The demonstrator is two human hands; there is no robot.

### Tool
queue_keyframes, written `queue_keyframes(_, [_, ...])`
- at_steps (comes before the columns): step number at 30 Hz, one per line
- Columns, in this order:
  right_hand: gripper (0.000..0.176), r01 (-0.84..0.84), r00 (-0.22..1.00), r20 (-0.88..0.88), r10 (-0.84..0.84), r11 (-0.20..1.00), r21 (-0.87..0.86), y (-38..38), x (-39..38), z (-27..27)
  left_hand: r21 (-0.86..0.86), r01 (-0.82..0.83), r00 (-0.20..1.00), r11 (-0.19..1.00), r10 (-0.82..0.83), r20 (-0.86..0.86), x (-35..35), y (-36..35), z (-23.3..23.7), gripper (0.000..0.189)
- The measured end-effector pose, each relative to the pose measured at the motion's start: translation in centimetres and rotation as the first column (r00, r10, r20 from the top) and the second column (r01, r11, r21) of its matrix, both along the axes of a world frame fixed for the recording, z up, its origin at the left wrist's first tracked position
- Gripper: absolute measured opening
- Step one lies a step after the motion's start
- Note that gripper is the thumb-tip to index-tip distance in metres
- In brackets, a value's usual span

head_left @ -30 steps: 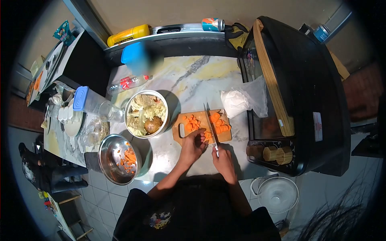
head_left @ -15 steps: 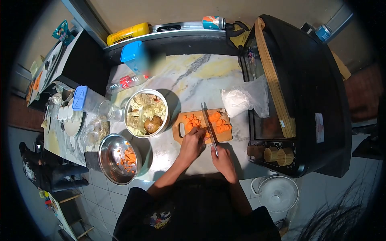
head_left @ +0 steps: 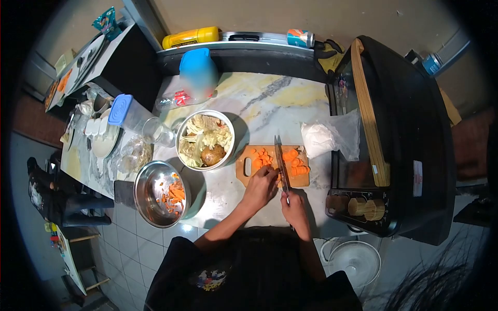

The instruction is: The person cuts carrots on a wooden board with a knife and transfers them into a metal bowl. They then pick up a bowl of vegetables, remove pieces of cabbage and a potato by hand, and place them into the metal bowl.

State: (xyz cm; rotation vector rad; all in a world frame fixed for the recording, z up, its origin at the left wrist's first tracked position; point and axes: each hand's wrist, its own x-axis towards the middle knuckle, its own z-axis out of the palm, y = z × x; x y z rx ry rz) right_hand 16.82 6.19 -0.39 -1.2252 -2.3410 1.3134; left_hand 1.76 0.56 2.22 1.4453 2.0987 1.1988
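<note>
On the wooden cutting board (head_left: 299,181), my left hand (head_left: 259,191) has its fingers curled and pressed down on a carrot piece, mostly hidden beneath them. My right hand (head_left: 295,213) is wrapped around the handle of a knife (head_left: 283,167). The blade points away from me across the board, right beside my left fingertips. Cut carrot slices (head_left: 263,157) lie left of the blade. More carrot slices (head_left: 299,169) are on its right side.
Left of the board stand a white bowl (head_left: 232,136) of cabbage and a potato, and a steel bowl (head_left: 142,205) with carrot pieces. A bag of white powder (head_left: 319,139) lies beyond the board's right corner. A black oven (head_left: 415,140) borders the right side.
The whole view has shifted, so the counter items appear farther right. The knife's angle has changed slightly. Both hands keep their grips at the board.
</note>
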Motion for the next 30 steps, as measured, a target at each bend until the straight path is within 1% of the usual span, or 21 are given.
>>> queue_keyframes(1, [0.028,-0.010,1.000,-0.003,0.010,1.000,0.004,0.1,0.0,0.0,0.022,-0.005,1.000,1.000,0.005,0.002,0.1,0.0,0.0,0.026])
queue_keyframes(3, [0.027,-0.004,1.000,0.004,0.004,1.000,-0.010,0.1,0.0,0.2,0.025,-0.012,1.000,1.000,0.012,-0.008,0.1,-0.1,0.0,0.026])
queue_keyframes(5, [0.027,-0.014,1.000,0.004,0.014,1.000,0.009,0.1,0.0,0.1,0.017,-0.006,1.000,1.000,0.006,0.000,0.1,-0.3,0.1,0.028])
queue_keyframes(6, [0.027,-0.016,1.000,0.008,0.016,1.000,0.027,0.1,-0.1,0.3,-0.025,-0.018,1.000,1.000,0.017,-0.025,0.1,-0.3,0.1,0.034])
queue_keyframes(7, [0.027,-0.020,1.000,0.004,0.020,0.999,0.031,0.2,-0.1,0.5,-0.021,-0.022,0.999,1.000,0.022,-0.028,0.1,-0.3,0.1,0.034])
queue_keyframes(9, [0.028,-0.008,1.000,0.004,0.008,0.998,-0.069,0.4,-0.2,1.0,-0.013,-0.042,0.999,0.999,0.042,-0.016,0.2,-0.4,0.1,0.033])
queue_keyframes(10, [0.028,-0.013,1.000,0.002,0.013,0.998,-0.064,0.4,-0.3,1.1,-0.009,-0.047,0.999,0.999,0.047,-0.019,0.1,-0.5,0.3,0.033])
queue_keyframes(12, [0.029,-0.028,0.999,0.031,0.027,1.000,0.010,0.3,-0.5,1.1,0.004,-0.079,0.997,0.997,0.079,-0.008,0.0,-0.8,0.7,0.034])
queue_keyframes(13, [0.029,-0.034,0.999,0.027,0.033,0.999,0.015,0.2,-0.6,1.1,0.009,-0.085,0.996,0.996,0.085,-0.012,-0.2,-0.8,0.6,0.034])
queue_keyframes(15, [0.030,-0.013,0.998,0.063,0.007,0.996,0.083,0.0,-0.7,1.1,-0.008,-0.080,0.997,0.997,0.080,0.008,-0.7,-0.9,0.6,0.034])
queue_keyframes(16, [0.030,-0.019,0.998,0.063,0.014,0.996,0.083,-0.1,-0.8,0.9,-0.008,-0.087,0.996,0.996,0.087,0.008,-0.9,-1.2,0.7,0.034])
queue_keyframes(18, [0.031,-0.014,1.000,0.024,0.011,0.992,0.123,-0.2,-1.0,0.5,0.109,-0.044,0.999,0.993,0.045,-0.007,-1.0,-1.6,1.2,0.032])
queue_keyframes(19, [0.031,-0.020,1.000,0.020,0.017,0.991,0.129,-0.2,-1.1,0.6,0.115,-0.050,0.999,0.992,0.052,-0.010,-1.1,-1.9,1.5,0.032])
queue_keyframes(21, [0.032,-0.006,1.000,0.008,0.005,0.994,0.113,-0.1,-1.2,0.8,0.103,-0.034,0.996,0.994,0.025,0.088,-1.5,-2.6,2.5,0.033])
queue_keyframes(22, [0.032,-0.017,1.000,0.006,0.016,0.993,0.120,0.1,-1.3,0.6,0.110,-0.045,0.996,0.993,0.035,0.086,-1.8,-3.0,3.2,0.033])
queue_keyframes(24, [0.031,-0.006,1.000,-0.019,0.009,0.989,0.148,0.2,-1.4,-0.2,0.147,-0.045,0.984,0.988,0.019,0.178,-2.7,-4.3,4.6,0.033])
queue_keyframes(25, [0.031,-0.020,1.000,-0.020,0.023,0.988,0.152,0.3,-1.5,-0.1,0.151,-0.059,0.984,0.987,0.031,0.177,-3.2,-4.9,5.1,0.033])
queue_keyframes(27, [0.029,-0.003,0.997,-0.075,0.011,0.995,0.100,0.3,-1.8,0.4,0.106,-0.170,0.963,0.980,0.142,0.230,-4.5,-6.2,6.3,0.030])
queue_keyframes(28, [0.029,-0.018,0.997,-0.075,0.025,0.995,0.100,0.3,-1.9,0.5,0.123,-0.248,0.953,0.961,0.219,0.211,-5.2,-6.7,7.1,0.027])
queue_keyframes(29, [0.027,-0.022,0.998,-0.057,0.032,0.987,0.157,0.3,-1.8,0.6,0.119,-0.260,0.950,0.958,0.232,0.210,-6.1,-7.0,7.6,0.027])
queue_keyframes(30, [0.026,-0.024,0.999,-0.040,0.033,0.977,0.212,0.2,-1.8,0.5,0.136,-0.349,0.933,0.927,0.330,0.147,-7.1,-7.5,8.0,0.028])
